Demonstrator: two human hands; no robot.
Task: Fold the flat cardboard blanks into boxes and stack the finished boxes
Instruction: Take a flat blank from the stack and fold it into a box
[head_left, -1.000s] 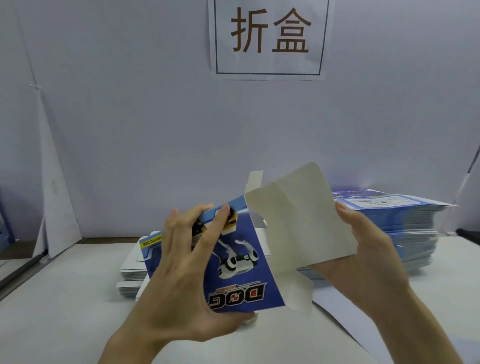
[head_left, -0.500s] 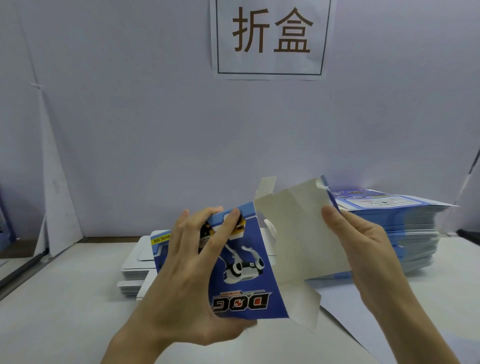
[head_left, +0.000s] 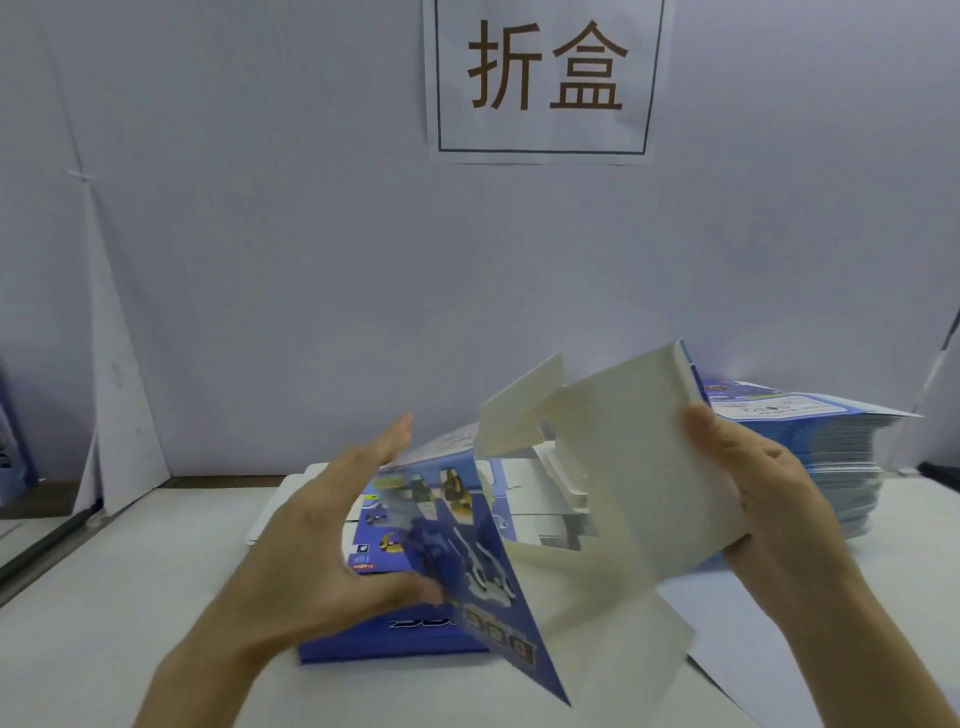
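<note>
The cardboard blank (head_left: 639, 467) is held in the air, just left of the stack of flat blanks (head_left: 810, 447) and nearer to the person than that stack. The step in hand appears to be erection of the sleeve: the blank is partly opened into a V, with the grey inner wall on the side toward the stack and the blue printed panel (head_left: 467, 561) on the side away from it. The long axis is judged to run from the person toward the far side, about parallel to the stack's left face. The lettering reads inverted at the near end. The right hand (head_left: 763, 493) grips the grey wall, thumb on the inner face. The left hand (head_left: 332, 540) lies wide and straight-fingered against the printed panel; blur hides any thumb clamp. One small end flap (head_left: 519, 410) stands up at the far end. The next move calls for squaring the walls, then tucking the end flaps.
</note>
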